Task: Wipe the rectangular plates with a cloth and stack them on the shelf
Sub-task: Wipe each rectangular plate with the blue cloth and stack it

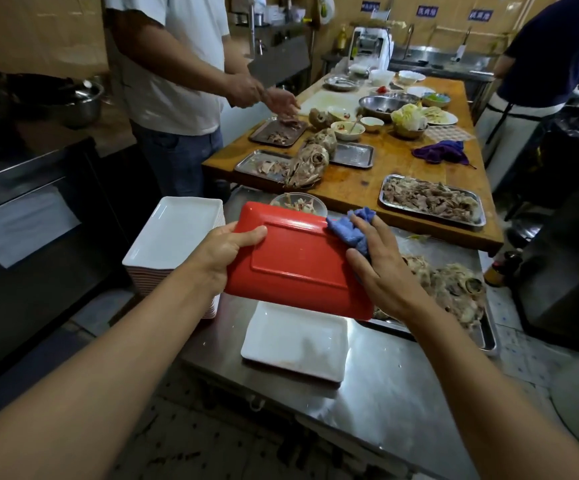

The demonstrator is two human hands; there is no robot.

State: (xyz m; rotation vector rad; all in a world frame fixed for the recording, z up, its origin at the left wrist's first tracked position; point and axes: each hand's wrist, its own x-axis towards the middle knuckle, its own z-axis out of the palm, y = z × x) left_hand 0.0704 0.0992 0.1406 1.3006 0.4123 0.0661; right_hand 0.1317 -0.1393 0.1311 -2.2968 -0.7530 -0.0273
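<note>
left hand (227, 251) gripped red plate (295, 261), thumb curled over its rim | right hand (379, 268) pressed blue cloth (352, 228) onto it, fingers straight, slightly spread

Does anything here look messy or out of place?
Mostly orderly. A purple rag lies crumpled on the wooden table among the food trays, and scraps litter the floor below the steel counter.

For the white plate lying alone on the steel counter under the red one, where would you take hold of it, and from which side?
Take the white plate by its near long rim, coming from the person's side. It lies flat and face up on the steel counter, its near corner close to the counter's front edge, so fingers should slip under there. The far rim sits under the red plate that both hands hold.
</note>
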